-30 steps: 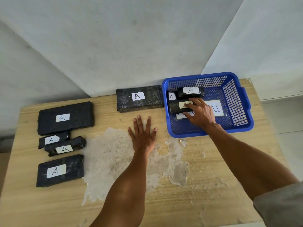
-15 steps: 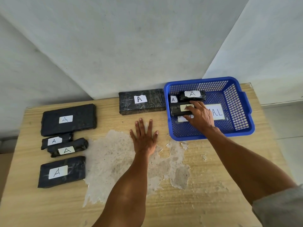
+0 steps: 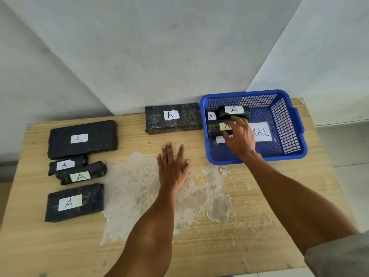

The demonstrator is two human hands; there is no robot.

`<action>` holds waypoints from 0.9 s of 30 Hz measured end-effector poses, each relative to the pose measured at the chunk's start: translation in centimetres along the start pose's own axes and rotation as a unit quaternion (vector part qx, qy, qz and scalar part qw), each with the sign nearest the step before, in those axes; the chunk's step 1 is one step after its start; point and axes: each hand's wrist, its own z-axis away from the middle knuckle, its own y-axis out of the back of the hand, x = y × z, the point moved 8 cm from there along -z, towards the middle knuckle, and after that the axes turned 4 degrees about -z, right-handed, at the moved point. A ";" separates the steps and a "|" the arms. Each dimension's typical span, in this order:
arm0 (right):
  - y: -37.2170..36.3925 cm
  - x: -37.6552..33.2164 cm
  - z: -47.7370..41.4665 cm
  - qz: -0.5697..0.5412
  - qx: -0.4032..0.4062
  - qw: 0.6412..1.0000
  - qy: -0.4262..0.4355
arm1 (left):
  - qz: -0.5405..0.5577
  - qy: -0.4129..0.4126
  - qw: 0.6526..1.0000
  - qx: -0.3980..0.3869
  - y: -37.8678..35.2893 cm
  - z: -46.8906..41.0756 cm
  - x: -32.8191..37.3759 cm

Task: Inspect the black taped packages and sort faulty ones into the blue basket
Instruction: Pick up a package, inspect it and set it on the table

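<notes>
In the head view, our left hand [image 3: 172, 168] lies flat on the table [image 3: 40, 246], fingers straight, holding nothing. At two o'clock, our right hand [image 3: 240, 136] reaches into the blue basket [image 3: 299, 136], its fingers and thumb spanning a black package [image 3: 214, 127]. We cannot tell whether it is grasping. Other packages [image 3: 82, 138] lie at nine o'clock.

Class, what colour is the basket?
The basket is blue; the head view shows it best.

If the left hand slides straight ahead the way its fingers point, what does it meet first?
Probably the large black package beside the blue basket; only bare tabletop shows between it and the left hand.
</notes>
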 end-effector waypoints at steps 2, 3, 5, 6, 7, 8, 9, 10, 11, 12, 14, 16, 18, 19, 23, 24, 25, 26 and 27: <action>1.3 -1.2 0.5 -0.042 0.072 0.996 -0.015 | -0.009 -0.025 0.999 0.018 0.0 1.2 -1.2; 2.0 -2.0 0.8 -0.065 0.110 0.992 -0.021 | -0.013 -0.034 0.999 0.028 -0.1 1.8 -1.9; 3.0 -4.5 1.7 -0.096 0.170 0.981 -0.008 | -0.017 -0.045 0.998 0.043 -0.4 3.3 -3.8; 3.3 -6.4 2.3 -0.106 0.191 0.976 0.014 | -0.020 -0.045 0.998 0.045 -0.6 4.2 -4.9; 3.4 -8.4 2.9 -0.111 0.209 0.971 0.044 | -0.023 -0.044 0.998 0.047 -0.8 5.0 -6.1; 3.4 -10.4 3.7 -0.110 0.223 0.965 0.082 | -0.025 -0.043 0.998 0.049 -1.0 5.9 -7.0; 2.9 -12.9 4.7 -0.107 0.231 0.958 0.129 | -0.025 -0.041 0.997 0.053 -1.2 6.9 -8.3; 2.1 -15.1 5.8 -0.107 0.231 0.951 0.174 | -0.027 -0.037 0.997 0.056 -1.3 7.9 -9.6; 0.6 -17.2 7.1 -0.113 0.216 0.948 0.207 | -0.029 -0.030 0.997 0.061 -1.3 9.0 -11.1; -1.4 -18.8 8.4 -0.117 0.182 0.951 0.221 | -0.031 -0.019 0.997 0.069 -1.1 10.1 -12.7; -6.7 -20.5 10.8 -0.102 0.066 0.973 0.195 | -0.037 0.012 0.995 0.095 0.0 12.0 -16.3; -12.3 -21.2 13.8 -0.058 -0.072 0.986 0.136 | -0.048 0.052 0.990 0.121 1.8 13.9 -20.5; -15.9 -21.2 17.0 -0.020 -0.174 0.983 0.064 | -0.026 0.101 0.981 0.163 4.1 15.6 -24.9; -16.9 -21.5 18.3 -0.004 -0.195 0.980 0.034 | -0.006 0.133 0.973 0.186 5.2 16.6 -27.4; -18.0 -23.5 21.1 0.033 -0.221 0.974 -0.018 | 0.070 0.304 0.939 0.142 5.7 19.2 -36.8; -18.1 -23.9 21.6 0.036 -0.226 0.973 -0.019 | 0.126 0.342 0.926 0.101 4.9 19.7 -38.4; -18.1 -24.2 22.0 0.037 -0.227 0.973 -0.023 | 0.193 0.362 0.909 0.074 4.0 19.9 -39.3; -18.1 -24.4 22.4 0.035 -0.229 0.972 -0.029 | 0.251 0.368 0.893 0.070 3.5 20.1 -39.9; -18.2 -24.5 22.9 0.031 -0.230 0.972 -0.035 | 0.288 0.365 0.882 0.081 3.4 20.3 -39.9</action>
